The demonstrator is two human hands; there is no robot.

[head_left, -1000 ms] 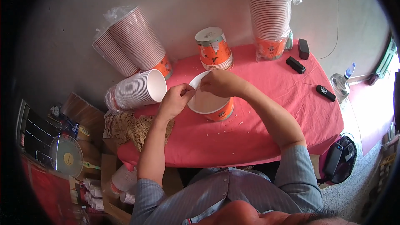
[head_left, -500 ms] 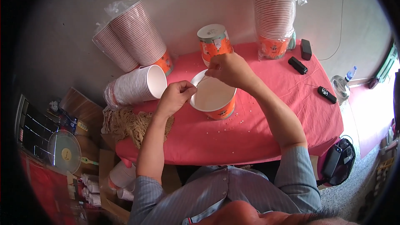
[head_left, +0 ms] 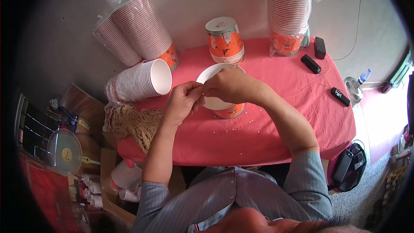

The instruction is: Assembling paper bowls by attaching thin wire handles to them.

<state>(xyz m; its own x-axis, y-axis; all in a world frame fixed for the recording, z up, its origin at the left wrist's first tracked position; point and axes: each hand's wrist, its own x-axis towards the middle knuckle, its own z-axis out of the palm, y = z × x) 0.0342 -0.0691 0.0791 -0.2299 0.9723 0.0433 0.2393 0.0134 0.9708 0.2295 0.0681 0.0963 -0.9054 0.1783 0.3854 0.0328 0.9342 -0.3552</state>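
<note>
My left hand (head_left: 184, 100) and my right hand (head_left: 228, 85) meet fingertip to fingertip above the left side of a paper bucket (head_left: 230, 112). Both are closed in a pinch. A thin string runs between them in the earlier frame; now the fingers hide most of it. The bucket stands upright, orange outside and white inside, and my right hand covers much of its mouth. Just behind it, a short stack of similar buckets (head_left: 225, 45) stands upside down, a tan cord near its lowest rims. A heap of tan string (head_left: 144, 125) lies by my left forearm.
Bagged bucket stacks (head_left: 142, 28) lean at the back left, beside a stack lying on its side (head_left: 140, 82). Another tall stack (head_left: 288, 13) stands at the back right. Small black devices (head_left: 310, 64) and scattered pale bits (head_left: 243, 125) lie on the red cloth (head_left: 276, 146).
My right hand has come down and left to meet my left hand, which shifted slightly right. The strand seen between them is now mostly hidden. The whole view has shifted a little.
</note>
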